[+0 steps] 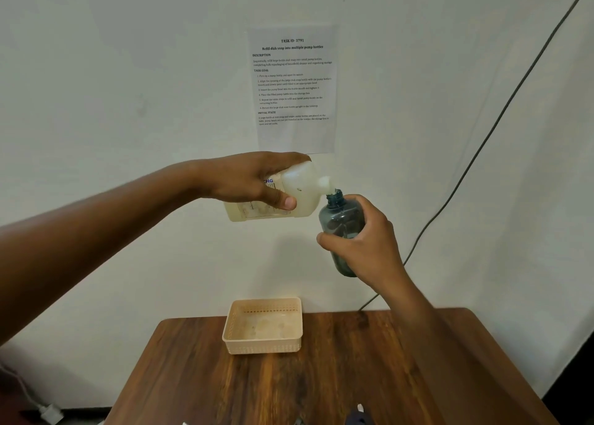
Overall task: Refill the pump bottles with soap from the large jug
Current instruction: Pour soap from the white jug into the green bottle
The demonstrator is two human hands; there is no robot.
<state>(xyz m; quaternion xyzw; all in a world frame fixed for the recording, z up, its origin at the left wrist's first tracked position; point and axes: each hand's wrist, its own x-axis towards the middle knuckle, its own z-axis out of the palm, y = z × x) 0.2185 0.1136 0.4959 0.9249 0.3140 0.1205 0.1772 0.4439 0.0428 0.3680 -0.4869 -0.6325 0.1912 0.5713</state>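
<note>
My left hand (254,180) grips the translucent white soap jug (302,193), tipped on its side high above the table. The jug's spout touches the open mouth of a dark blue-grey pump bottle (340,218). My right hand (363,244) is wrapped around that bottle, holding it nearly upright, slightly tilted toward the jug. The bottle has no pump head on it. Pale yellowish soap shows inside the jug near its lower side.
A peach plastic basket (232,320) sits empty at the back of the wooden table (337,376), below the hands. A printed task sheet (292,83) hangs on the white wall. A dark cable (482,148) runs down the wall at right. A dark object (356,416) pokes in at the bottom edge.
</note>
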